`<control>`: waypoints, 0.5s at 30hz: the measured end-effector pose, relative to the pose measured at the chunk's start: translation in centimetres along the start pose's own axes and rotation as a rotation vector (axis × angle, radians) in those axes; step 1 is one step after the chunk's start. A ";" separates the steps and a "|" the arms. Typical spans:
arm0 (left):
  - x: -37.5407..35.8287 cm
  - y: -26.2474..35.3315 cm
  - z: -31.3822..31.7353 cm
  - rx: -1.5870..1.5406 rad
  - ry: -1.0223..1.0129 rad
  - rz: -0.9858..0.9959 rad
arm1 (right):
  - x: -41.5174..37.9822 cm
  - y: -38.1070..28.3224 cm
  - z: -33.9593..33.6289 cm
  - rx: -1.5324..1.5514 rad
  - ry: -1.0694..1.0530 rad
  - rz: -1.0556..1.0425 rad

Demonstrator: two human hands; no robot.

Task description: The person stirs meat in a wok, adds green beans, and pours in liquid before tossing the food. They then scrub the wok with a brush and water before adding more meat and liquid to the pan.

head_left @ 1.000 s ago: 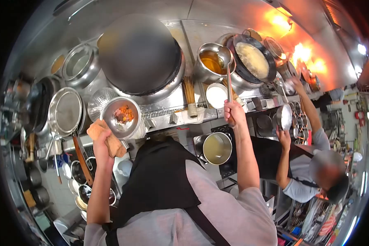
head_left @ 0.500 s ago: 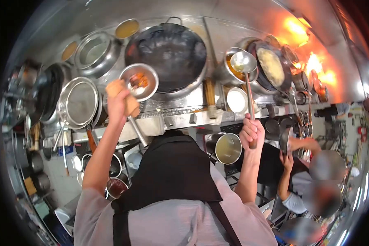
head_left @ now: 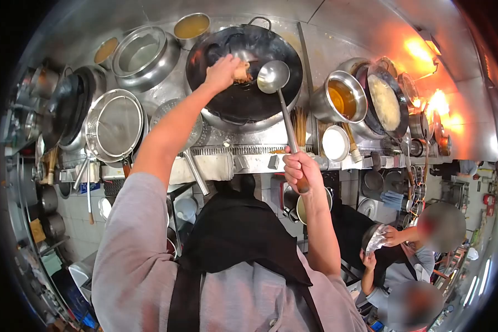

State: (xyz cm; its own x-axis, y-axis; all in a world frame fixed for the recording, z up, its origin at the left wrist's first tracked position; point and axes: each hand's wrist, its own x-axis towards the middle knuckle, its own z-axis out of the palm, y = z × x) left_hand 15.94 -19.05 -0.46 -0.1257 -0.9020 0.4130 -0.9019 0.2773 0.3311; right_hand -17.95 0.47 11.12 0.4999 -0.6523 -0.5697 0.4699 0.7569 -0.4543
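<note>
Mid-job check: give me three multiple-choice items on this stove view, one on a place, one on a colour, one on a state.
1. The ladle bowl is over:
A. the wok
B. the floor
C. the oil pot

2. The apron is:
A. white
B. black
C. red

3. The right hand:
A. hangs free
B. grips the ladle handle
C. rests flat on the counter

Answers:
1 A, the ladle bowl sits above the dark wok, beside the left hand.
2 B, the cloth shows black over a grey shirt.
3 B, the fingers wrap the handle.
</note>
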 end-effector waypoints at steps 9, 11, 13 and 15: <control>0.4 -2.3 -3.2 -0.119 0.343 -0.438 | 1.2 -0.5 0.8 -0.950 0.137 -0.020; -1.0 -2.2 -4.7 -0.435 0.527 -0.558 | 2.6 0.1 -1.3 -1.139 0.127 -0.037; -3.2 -0.4 -7.6 -0.884 0.642 -0.679 | 4.5 -0.1 -3.1 -1.280 0.089 -0.079; -6.7 -0.9 -9.4 -1.079 0.616 -0.780 | 4.2 -1.1 -3.3 -1.335 0.106 -0.106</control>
State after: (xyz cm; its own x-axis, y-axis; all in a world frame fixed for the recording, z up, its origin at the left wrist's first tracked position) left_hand 21.44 -10.18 4.46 0.6803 -0.7322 0.0337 0.1167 0.1537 0.9812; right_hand -18.81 -2.98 7.01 0.4183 -0.7498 -0.5127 -0.5914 0.2036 -0.7803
